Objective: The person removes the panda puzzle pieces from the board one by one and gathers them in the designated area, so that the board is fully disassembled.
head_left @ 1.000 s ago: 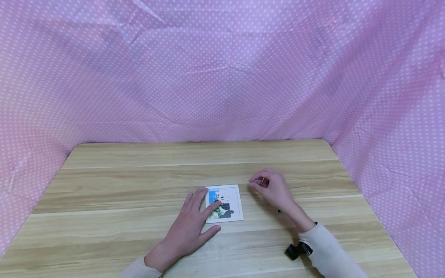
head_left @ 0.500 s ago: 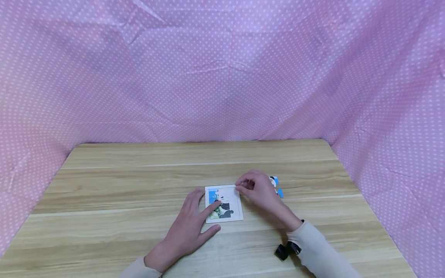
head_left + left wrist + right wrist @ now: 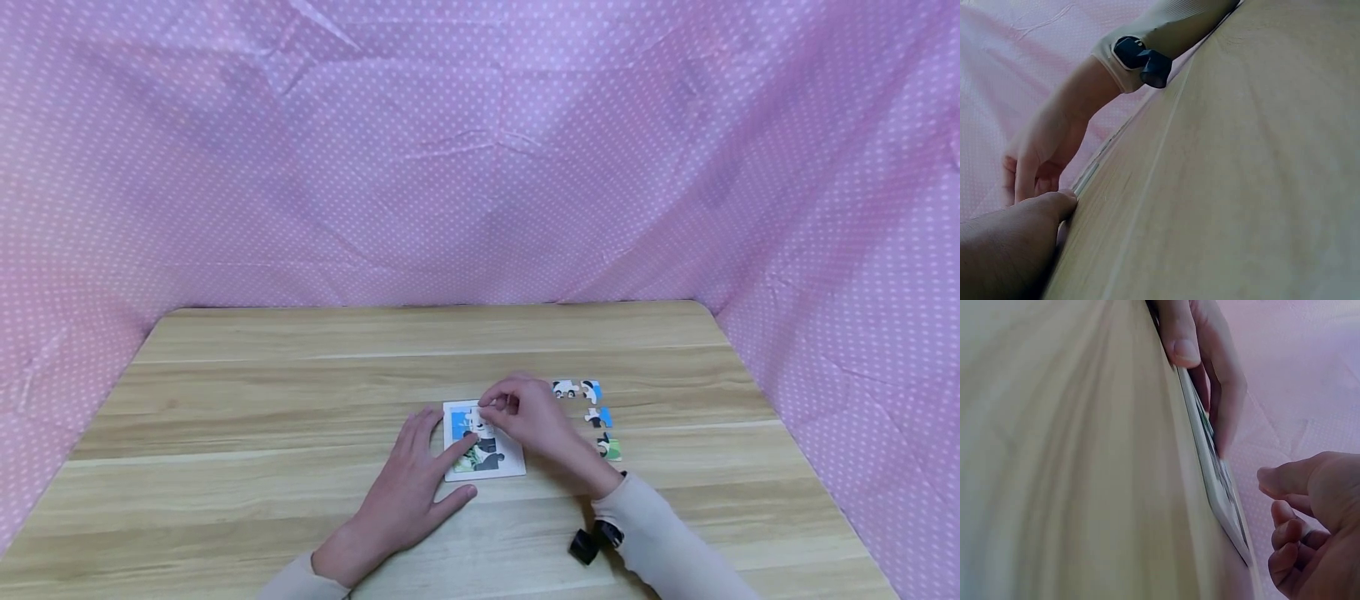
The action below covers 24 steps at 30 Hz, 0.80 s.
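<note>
A square white jigsaw tray (image 3: pixel 513 457) lies mid-table, partly filled with panda puzzle pieces on its left side. My left hand (image 3: pixel 408 487) rests with spread, fairly straight fingers on its left edge and over some fitted pieces. At the tray's top edge, my right hand (image 3: pixel 534 417) pinches a small puzzle piece between thumb and index finger; the fingertips mostly hide the piece. In the right wrist view, the tray (image 3: pixel 1210 481) appears edge-on below the right hand (image 3: pixel 1322 512), whose other fingers are curled. The left wrist view shows the right hand (image 3: pixel 1047 147) beyond the left thumb.
Several loose puzzle pieces lie right of the tray, including a panda-face piece (image 3: pixel 564 389), a blue-edged piece (image 3: pixel 599 417) and a green-edged piece (image 3: pixel 610 448). A black camera (image 3: pixel 583 547) hangs at the right wrist. A pink dotted cloth (image 3: pixel 480 167) stands behind the wooden table (image 3: pixel 262 400).
My right hand has moved left from beside the loose pieces to the tray's top edge, uncovering those pieces. The left hand and tray stay almost still.
</note>
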Tool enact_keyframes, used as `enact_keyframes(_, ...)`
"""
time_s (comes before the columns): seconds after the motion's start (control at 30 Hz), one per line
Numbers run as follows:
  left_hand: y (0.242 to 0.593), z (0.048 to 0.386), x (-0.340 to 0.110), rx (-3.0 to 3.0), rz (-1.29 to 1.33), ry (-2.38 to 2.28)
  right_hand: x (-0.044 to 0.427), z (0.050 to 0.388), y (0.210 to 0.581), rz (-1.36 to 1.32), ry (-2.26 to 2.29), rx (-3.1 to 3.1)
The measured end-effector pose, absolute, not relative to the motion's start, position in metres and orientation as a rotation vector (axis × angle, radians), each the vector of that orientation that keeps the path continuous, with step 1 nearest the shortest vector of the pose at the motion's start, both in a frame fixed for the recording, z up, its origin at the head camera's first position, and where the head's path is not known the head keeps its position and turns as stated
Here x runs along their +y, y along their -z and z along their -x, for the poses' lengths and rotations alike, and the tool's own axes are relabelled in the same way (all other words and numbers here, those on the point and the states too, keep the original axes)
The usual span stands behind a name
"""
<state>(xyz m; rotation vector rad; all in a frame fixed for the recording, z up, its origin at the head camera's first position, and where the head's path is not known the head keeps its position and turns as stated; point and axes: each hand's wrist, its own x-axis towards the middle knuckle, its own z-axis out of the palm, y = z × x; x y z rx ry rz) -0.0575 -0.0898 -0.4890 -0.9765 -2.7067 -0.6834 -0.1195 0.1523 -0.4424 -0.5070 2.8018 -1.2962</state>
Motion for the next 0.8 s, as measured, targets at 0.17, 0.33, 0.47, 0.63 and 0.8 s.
enact_keyframes(0.17, 0.49, 0.058, -0.09, -2.7, 0.974, 0.692, 0.143, 0.123, 0.448, 0.536, 1.225, 2.834)
enact_keyframes(0.33, 0.489, 0.058, -0.09, -2.705, 0.979, 0.681, 0.14, 0.124, 0.45, 0.503, 1.206, 2.823)
enact_keyframes(0.47, 0.487, 0.057, -0.09, -2.721, 0.979, 0.676, 0.138, 0.123, 0.45, 0.487, 1.192, 2.821)
enact_keyframes(0.63, 0.486, 0.057, -0.09, -2.743, 0.975, 0.675, 0.137, 0.123, 0.449, 0.474, 1.179, 2.818)
enact_keyframes(0.8, 0.487, 0.058, -0.09, -2.734, 0.981, 0.682, 0.137, 0.123, 0.451, 0.474, 1.178, 2.823)
